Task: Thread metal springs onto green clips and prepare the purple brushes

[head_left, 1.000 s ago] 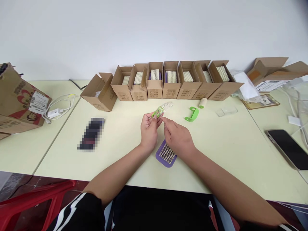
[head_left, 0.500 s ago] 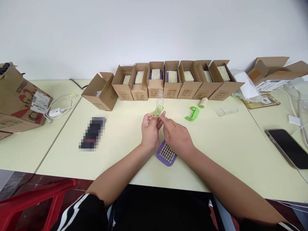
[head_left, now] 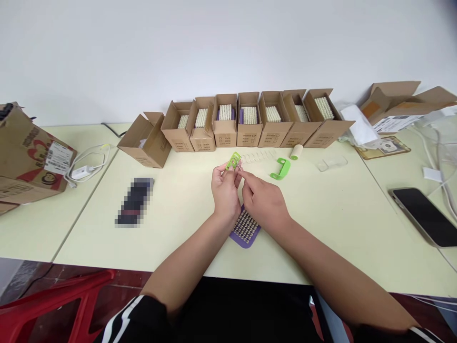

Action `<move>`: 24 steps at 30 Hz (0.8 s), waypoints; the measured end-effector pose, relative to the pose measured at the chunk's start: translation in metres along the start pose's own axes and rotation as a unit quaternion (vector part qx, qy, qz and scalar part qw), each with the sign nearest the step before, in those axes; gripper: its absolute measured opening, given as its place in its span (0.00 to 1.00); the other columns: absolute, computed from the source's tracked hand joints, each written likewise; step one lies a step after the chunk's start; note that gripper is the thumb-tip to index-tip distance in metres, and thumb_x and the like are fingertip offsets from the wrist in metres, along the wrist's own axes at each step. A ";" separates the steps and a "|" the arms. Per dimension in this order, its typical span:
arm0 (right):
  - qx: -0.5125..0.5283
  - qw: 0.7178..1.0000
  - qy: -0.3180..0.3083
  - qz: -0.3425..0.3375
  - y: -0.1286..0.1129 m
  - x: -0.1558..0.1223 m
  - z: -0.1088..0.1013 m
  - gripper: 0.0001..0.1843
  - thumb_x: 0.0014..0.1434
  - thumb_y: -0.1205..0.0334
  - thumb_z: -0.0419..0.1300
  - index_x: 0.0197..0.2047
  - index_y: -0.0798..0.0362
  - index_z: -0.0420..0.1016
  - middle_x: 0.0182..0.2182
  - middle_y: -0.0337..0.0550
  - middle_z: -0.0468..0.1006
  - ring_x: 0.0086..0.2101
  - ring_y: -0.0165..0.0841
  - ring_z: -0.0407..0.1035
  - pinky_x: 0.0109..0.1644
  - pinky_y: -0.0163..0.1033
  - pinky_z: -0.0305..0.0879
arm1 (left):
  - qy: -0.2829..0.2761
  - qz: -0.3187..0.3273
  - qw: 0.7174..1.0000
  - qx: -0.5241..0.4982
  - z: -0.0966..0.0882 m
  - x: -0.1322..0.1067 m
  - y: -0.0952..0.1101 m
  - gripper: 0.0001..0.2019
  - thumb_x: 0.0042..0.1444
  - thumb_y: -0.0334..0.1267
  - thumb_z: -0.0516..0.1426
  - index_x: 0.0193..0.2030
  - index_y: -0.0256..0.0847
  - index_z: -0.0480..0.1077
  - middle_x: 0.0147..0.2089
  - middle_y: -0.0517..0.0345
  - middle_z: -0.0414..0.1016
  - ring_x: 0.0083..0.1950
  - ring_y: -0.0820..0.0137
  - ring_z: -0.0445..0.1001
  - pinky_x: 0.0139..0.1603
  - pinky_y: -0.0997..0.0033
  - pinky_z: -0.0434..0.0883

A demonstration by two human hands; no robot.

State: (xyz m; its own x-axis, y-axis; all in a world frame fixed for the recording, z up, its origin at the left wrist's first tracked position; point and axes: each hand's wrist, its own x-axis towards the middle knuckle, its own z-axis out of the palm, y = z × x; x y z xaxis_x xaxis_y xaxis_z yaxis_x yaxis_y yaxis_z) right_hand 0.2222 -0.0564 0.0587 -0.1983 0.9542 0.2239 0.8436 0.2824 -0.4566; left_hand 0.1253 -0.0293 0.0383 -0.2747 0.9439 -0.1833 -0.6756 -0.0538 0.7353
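Pinching a green plastic clip [head_left: 233, 161] narrowly, the left hand [head_left: 225, 193] trails a clear coil [head_left: 259, 155] rightward while the right hand's [head_left: 264, 202] grip on it cannot be told, with a purple bristle brush [head_left: 244, 228] below the fingers and 8 cardboard boxes [head_left: 273, 128], 7 showing white bristles, beyond them.

Cream table [head_left: 339, 228] lined with cardboard boxes [head_left: 249, 133]

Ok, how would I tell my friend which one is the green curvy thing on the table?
Find the row of cardboard boxes at the back of the table. Just in front, beyond the person's right hand, lies a bright green curved piece. The other green piece sits in the left hand; this one lies loose.
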 end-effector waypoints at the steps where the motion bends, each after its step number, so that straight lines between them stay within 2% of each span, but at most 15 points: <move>1: 0.003 1.000 0.005 0.001 0.000 0.000 0.000 0.27 0.71 0.67 0.49 0.69 0.53 0.73 0.52 0.48 0.86 0.45 0.41 0.81 0.44 0.43 0.74 | -0.002 0.000 1.000 0.002 0.000 0.000 -0.001 0.11 0.62 0.33 0.65 0.46 0.44 0.68 0.48 0.55 0.85 0.61 0.63 0.82 0.68 0.55 0.74; 6: 0.021 0.999 0.028 0.003 0.002 0.000 0.002 0.26 0.71 0.67 0.48 0.68 0.54 0.73 0.55 0.49 0.84 0.48 0.42 0.81 0.47 0.43 0.74 | 0.010 -0.012 1.000 0.001 0.005 -0.004 -0.005 0.11 0.63 0.33 0.65 0.46 0.44 0.67 0.49 0.54 0.85 0.59 0.64 0.82 0.67 0.56 0.74; 10: 0.046 0.999 0.024 0.009 0.004 0.001 0.000 0.26 0.70 0.67 0.50 0.67 0.52 0.75 0.53 0.47 0.86 0.46 0.40 0.81 0.49 0.43 0.75 | 0.011 -0.016 1.000 0.000 0.007 -0.005 -0.005 0.11 0.62 0.34 0.65 0.46 0.43 0.67 0.50 0.53 0.85 0.58 0.64 0.83 0.67 0.56 0.74; 19: 0.050 0.998 0.022 0.027 0.000 0.000 -0.001 0.26 0.70 0.67 0.50 0.67 0.52 0.76 0.54 0.47 0.85 0.46 0.41 0.81 0.50 0.44 0.75 | 0.010 -0.002 1.000 0.006 0.006 -0.004 -0.006 0.11 0.62 0.35 0.65 0.46 0.43 0.68 0.45 0.57 0.84 0.54 0.65 0.83 0.64 0.58 0.75; 24: 0.062 0.997 0.036 0.037 0.000 -0.001 0.002 0.25 0.71 0.66 0.50 0.66 0.51 0.76 0.52 0.46 0.86 0.46 0.41 0.81 0.50 0.44 0.76 | 0.008 -0.016 1.000 0.014 0.008 -0.007 -0.007 0.10 0.63 0.35 0.64 0.47 0.45 0.66 0.49 0.56 0.85 0.57 0.63 0.83 0.65 0.56 0.75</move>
State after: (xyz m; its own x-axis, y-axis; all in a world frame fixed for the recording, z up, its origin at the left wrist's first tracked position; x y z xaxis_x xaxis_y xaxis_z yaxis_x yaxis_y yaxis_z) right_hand 0.2216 -0.0568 0.0566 -0.0986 0.9646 0.2447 0.7849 0.2265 -0.5767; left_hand 0.1380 -0.0332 0.0396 -0.2641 0.9399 -0.2164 -0.6645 -0.0147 0.7471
